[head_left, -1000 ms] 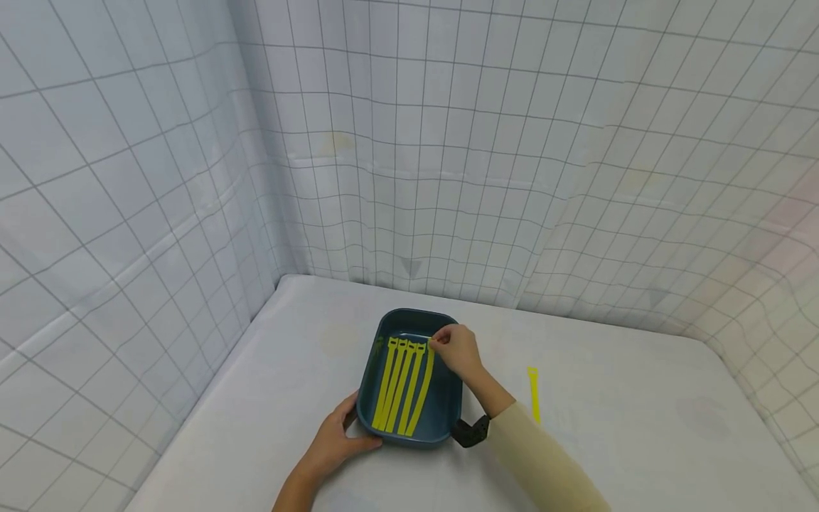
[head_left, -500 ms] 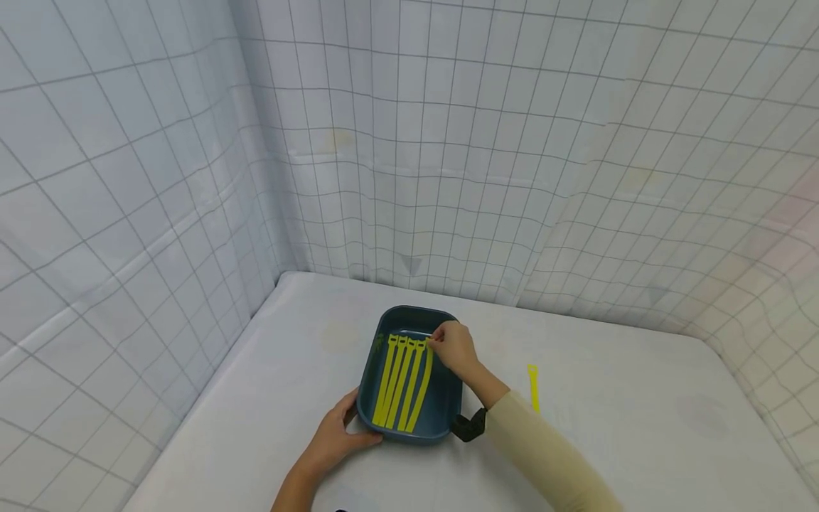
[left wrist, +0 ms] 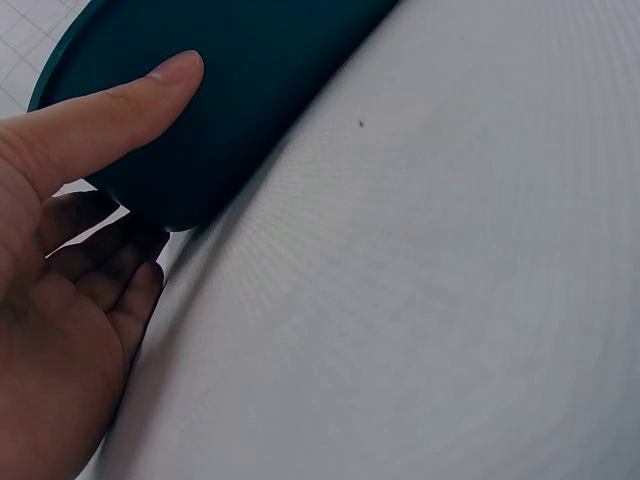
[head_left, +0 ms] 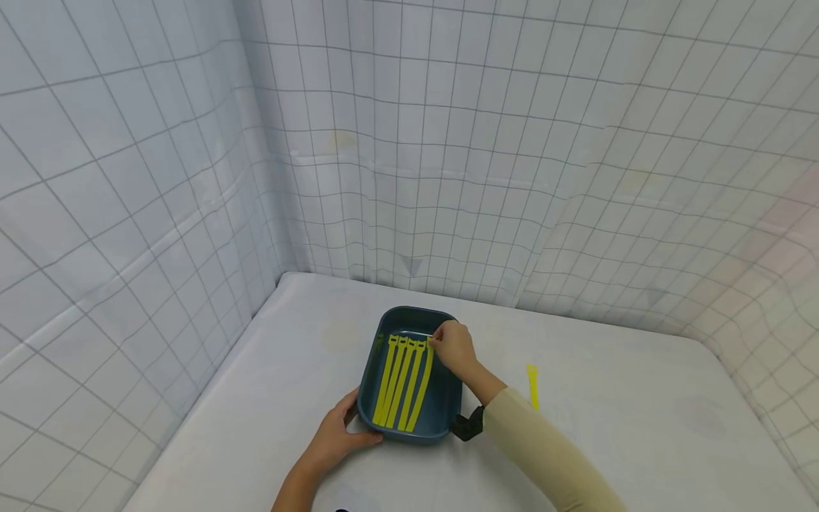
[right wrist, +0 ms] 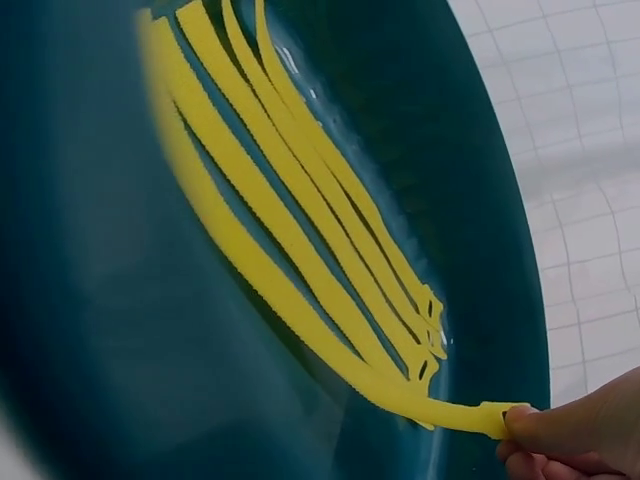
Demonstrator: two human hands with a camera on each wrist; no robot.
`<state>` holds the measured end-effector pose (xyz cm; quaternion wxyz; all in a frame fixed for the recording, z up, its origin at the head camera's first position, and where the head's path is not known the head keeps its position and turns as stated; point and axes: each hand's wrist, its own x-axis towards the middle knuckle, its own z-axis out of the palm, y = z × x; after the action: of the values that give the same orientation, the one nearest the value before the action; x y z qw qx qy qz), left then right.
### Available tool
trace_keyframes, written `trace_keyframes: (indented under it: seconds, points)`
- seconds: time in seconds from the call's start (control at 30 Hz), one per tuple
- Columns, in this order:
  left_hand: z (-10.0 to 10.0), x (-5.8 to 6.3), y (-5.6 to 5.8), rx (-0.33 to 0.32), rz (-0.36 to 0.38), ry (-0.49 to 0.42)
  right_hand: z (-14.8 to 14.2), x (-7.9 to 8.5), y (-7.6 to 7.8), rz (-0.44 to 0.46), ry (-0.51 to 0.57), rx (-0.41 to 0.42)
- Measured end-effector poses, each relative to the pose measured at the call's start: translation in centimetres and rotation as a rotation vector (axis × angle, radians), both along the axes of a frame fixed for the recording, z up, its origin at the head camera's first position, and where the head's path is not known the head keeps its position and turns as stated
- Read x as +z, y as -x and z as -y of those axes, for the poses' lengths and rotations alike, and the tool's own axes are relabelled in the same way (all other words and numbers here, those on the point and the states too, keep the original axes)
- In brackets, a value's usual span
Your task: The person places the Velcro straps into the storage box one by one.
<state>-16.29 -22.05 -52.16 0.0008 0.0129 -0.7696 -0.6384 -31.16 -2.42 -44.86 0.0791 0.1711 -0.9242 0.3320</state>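
Observation:
A dark teal tray [head_left: 441, 409] lies on the white table, with several yellow hook-and-loop cable ties [head_left: 398, 384] side by side in it. My right hand [head_left: 456, 350] reaches over the tray's right side. Its thumb and fingers pinch the slotted head of the rightmost cable tie [right wrist: 460, 415], raised off the tray floor while the strap slopes down beside the others. At the tray's near left corner, my left hand [head_left: 335, 437] holds on. The left thumb [left wrist: 150, 105] presses the outer wall, and the other fingers go round the corner.
Right of the tray, another yellow cable tie [head_left: 533, 387] lies on the white table [head_left: 640, 427], its lower end hidden by the right sleeve [head_left: 537, 444]. A black wrist device [head_left: 468, 424] sits beside the tray's near right corner. White gridded curtains [head_left: 409, 142] enclose the table.
The right forearm shifts very slightly, covering a little more of the loose cable tie. Both hands keep their holds, and the tray and the ties in it stay in place.

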Motion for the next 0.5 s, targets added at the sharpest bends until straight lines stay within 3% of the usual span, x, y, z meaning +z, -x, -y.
trace_keyframes:
  seconds: [0.5]
  points:
    - [0.06,-0.15,0.1,-0.002,-0.01,-0.027,0.31,0.07,-0.11,0.015,-0.016,-0.03]
